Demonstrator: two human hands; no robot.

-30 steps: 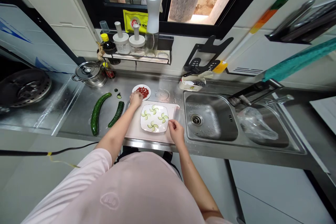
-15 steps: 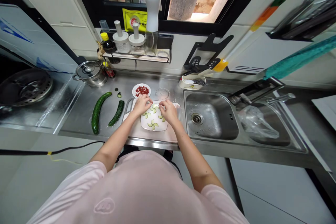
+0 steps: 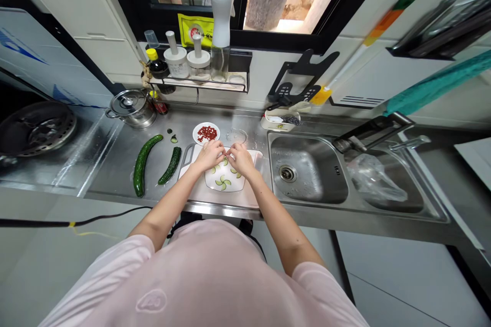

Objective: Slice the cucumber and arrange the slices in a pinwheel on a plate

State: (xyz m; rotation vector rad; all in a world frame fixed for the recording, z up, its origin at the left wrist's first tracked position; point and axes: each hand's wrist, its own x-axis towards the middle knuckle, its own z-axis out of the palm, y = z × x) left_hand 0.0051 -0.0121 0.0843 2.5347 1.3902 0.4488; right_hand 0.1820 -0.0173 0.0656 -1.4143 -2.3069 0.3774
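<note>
My left hand (image 3: 211, 155) and my right hand (image 3: 240, 159) meet over the far side of a white plate (image 3: 237, 184). Their fingers are pinched together at the tips, and anything between them is too small to make out. Thin green-edged cucumber slices (image 3: 223, 182) lie on the plate in pinwheel shapes, the far ones partly covered by my hands. Under the plate is a cutting board (image 3: 197, 191) with a grey handle. Just beyond my left hand stands a small white dish of red bits (image 3: 207, 133).
Left of the board lie a long cucumber (image 3: 143, 163), a shorter cut cucumber (image 3: 170, 165) and small end pieces (image 3: 174, 139). A clear round dish (image 3: 237, 136) sits behind the plate. To the right is a sink (image 3: 310, 168); a lidded pot (image 3: 132, 108) stands back left.
Both hands have moved toward each other, so their fingertips now come together above the plate. The plate and the cucumbers stay in place.
</note>
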